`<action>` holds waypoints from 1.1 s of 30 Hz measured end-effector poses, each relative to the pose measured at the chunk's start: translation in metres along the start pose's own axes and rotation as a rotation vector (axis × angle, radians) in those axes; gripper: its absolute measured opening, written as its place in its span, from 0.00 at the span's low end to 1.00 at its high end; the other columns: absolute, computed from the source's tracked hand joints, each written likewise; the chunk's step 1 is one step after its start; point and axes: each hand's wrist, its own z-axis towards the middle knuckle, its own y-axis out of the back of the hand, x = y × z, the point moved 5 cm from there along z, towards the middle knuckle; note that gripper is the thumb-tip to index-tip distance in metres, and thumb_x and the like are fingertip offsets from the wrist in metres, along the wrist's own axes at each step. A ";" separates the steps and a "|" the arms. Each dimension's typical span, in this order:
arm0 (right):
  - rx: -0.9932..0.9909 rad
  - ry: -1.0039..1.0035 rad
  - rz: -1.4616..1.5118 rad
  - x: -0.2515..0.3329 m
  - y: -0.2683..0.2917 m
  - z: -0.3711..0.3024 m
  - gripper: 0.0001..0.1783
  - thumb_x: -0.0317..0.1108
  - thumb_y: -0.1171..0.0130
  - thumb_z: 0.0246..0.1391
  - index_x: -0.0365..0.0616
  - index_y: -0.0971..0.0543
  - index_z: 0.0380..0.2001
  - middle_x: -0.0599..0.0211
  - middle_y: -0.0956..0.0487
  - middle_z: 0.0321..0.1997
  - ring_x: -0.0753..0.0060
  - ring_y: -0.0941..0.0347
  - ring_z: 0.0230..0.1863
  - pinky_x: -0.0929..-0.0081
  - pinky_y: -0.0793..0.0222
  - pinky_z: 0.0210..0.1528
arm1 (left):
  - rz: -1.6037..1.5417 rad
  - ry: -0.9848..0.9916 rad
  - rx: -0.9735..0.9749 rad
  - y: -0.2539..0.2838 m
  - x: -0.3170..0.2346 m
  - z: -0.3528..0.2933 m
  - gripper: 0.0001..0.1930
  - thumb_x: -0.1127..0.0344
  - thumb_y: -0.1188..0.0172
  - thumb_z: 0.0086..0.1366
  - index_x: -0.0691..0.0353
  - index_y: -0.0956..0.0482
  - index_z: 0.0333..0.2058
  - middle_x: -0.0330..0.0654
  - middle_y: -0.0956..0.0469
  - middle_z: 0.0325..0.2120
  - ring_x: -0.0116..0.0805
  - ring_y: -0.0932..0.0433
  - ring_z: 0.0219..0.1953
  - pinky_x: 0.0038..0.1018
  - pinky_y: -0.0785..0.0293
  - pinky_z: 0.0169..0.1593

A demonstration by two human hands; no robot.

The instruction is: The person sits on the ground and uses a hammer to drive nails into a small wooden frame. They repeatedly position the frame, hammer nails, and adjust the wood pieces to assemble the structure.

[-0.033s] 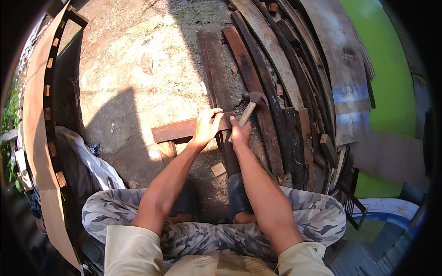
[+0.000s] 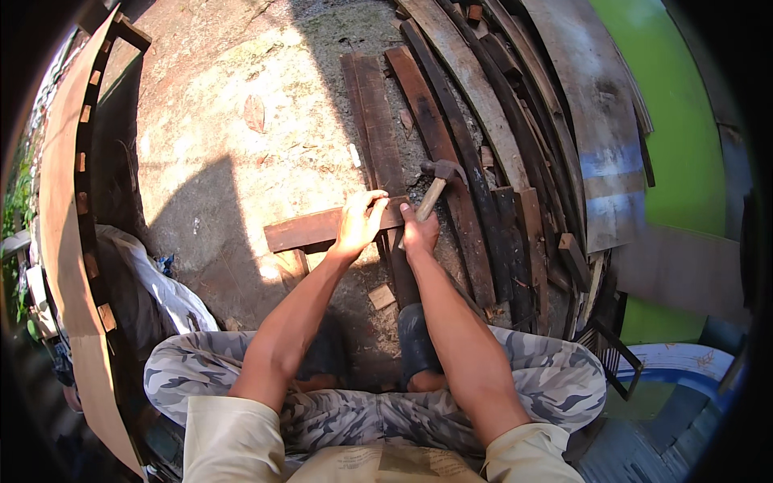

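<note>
A short reddish-brown board (image 2: 302, 232) lies crosswise over a long dark plank (image 2: 378, 121) on the ground. My left hand (image 2: 358, 225) rests on the board near its right end. Its thumb and forefinger come together in a pinch, and whatever is between the fingertips is too small to make out. Just to the right, my right hand (image 2: 420, 232) is wrapped around the wooden handle of a claw hammer (image 2: 433, 199). The hammer's dark head points up and away, beyond the board's end, and the right thumb lies along the handle near the board.
Several long planks (image 2: 463, 233) lie side by side on the right, near a leaning grey sheet (image 2: 604, 137) and a green panel (image 2: 684, 121). A small wood block (image 2: 382, 296) sits between my feet. A long slatted wooden frame (image 2: 72, 225) stands left, beside a white sack (image 2: 165, 286).
</note>
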 end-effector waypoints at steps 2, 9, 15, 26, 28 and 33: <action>0.024 0.008 -0.029 0.009 -0.001 0.001 0.28 0.47 0.29 0.48 0.35 0.23 0.44 0.51 0.17 0.44 0.51 0.21 0.47 0.61 0.29 0.52 | -0.051 0.021 0.025 -0.001 0.006 0.004 0.10 0.66 0.38 0.65 0.66 0.19 0.42 0.49 0.18 0.39 0.44 0.20 0.43 0.34 0.25 0.49; 0.044 0.039 -0.126 0.024 0.005 0.002 0.26 0.48 0.30 0.49 0.37 0.21 0.42 0.51 0.18 0.41 0.54 0.20 0.43 0.61 0.29 0.50 | -0.031 -0.014 0.051 -0.006 0.009 0.005 0.11 0.65 0.39 0.66 0.66 0.19 0.41 0.50 0.18 0.39 0.45 0.21 0.43 0.35 0.25 0.49; 0.018 0.012 -0.109 0.025 0.003 0.000 0.25 0.46 0.29 0.48 0.37 0.22 0.41 0.49 0.17 0.42 0.49 0.20 0.46 0.58 0.29 0.51 | 0.085 -0.085 0.095 -0.004 -0.002 0.006 0.10 0.65 0.40 0.65 0.65 0.20 0.42 0.48 0.19 0.39 0.46 0.22 0.45 0.37 0.28 0.53; 0.013 0.039 -0.175 0.022 0.002 0.005 0.28 0.48 0.29 0.47 0.35 0.22 0.41 0.46 0.18 0.42 0.45 0.21 0.46 0.57 0.29 0.52 | 0.086 -0.070 0.056 -0.004 -0.001 0.008 0.10 0.66 0.38 0.64 0.65 0.19 0.41 0.49 0.18 0.38 0.44 0.22 0.44 0.36 0.27 0.50; 0.017 0.036 -0.175 0.021 0.002 0.005 0.28 0.49 0.29 0.47 0.35 0.22 0.41 0.45 0.18 0.43 0.45 0.21 0.46 0.57 0.29 0.52 | 0.093 -0.081 0.063 -0.005 -0.001 0.008 0.10 0.66 0.38 0.64 0.65 0.19 0.41 0.49 0.18 0.38 0.45 0.22 0.44 0.36 0.27 0.51; 0.000 0.029 -0.234 0.028 0.002 -0.001 0.29 0.49 0.29 0.47 0.34 0.23 0.42 0.44 0.18 0.43 0.44 0.21 0.46 0.57 0.29 0.53 | 0.121 -0.109 0.050 -0.002 0.001 0.005 0.11 0.65 0.38 0.64 0.65 0.19 0.41 0.49 0.18 0.39 0.47 0.22 0.46 0.37 0.28 0.53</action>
